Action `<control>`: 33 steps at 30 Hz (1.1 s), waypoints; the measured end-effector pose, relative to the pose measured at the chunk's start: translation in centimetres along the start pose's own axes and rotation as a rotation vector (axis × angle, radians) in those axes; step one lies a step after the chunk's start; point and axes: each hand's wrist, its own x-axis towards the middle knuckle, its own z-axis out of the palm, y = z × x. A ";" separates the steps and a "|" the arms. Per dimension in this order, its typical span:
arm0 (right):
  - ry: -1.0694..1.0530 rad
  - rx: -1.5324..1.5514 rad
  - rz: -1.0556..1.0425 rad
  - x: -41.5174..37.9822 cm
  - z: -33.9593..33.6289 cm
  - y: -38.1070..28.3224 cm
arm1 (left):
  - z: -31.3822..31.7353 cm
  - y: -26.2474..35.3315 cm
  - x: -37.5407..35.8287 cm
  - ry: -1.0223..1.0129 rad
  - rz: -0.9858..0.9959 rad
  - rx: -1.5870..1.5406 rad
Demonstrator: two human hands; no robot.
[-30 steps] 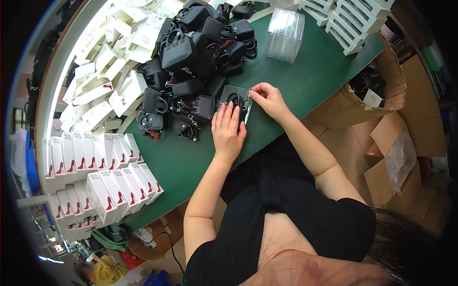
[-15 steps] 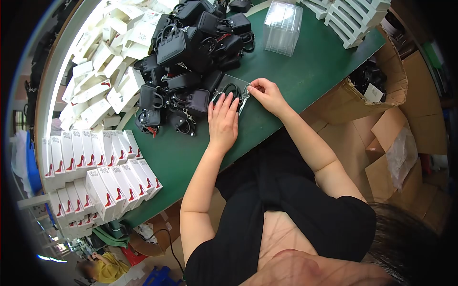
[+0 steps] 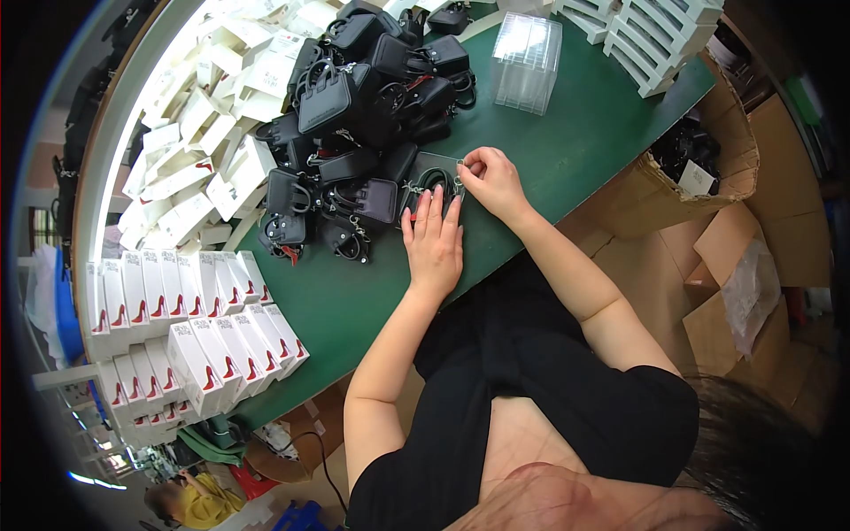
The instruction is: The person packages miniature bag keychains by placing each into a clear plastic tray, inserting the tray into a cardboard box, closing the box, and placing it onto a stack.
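A small black bag (image 3: pixel 428 184) with a silver chain lies on a clear plastic piece (image 3: pixel 440 163) at the table's near edge. My left hand (image 3: pixel 434 241) rests with fingers spread over the lower part of this bag. My right hand (image 3: pixel 491 181) is closed in a pinch at the bag's right side, on the silver chain (image 3: pixel 458 181). Many black mini bags (image 3: pixel 336 102) with handles and chains are heaped just beyond and to the left of my hands.
White boxes (image 3: pixel 204 358) with red shoe prints stand in rows at left; loose white boxes (image 3: pixel 199 115) are piled behind. Clear plastic cases (image 3: pixel 527 66) and white racks (image 3: pixel 651 44) are at the back of the green table (image 3: pixel 372 305). A cardboard box (image 3: pixel 637 199) stands right. A person (image 3: pixel 205 503) sits far off.
My left hand has shifted slightly right and down, uncovering more of the bag. My right hand remains at the chain. The whole view has moved a little.
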 end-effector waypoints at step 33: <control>-0.157 -0.549 -0.296 -0.8 -1.2 -0.5 | 0.5 -1.7 -1.7 0.275 -0.163 -0.205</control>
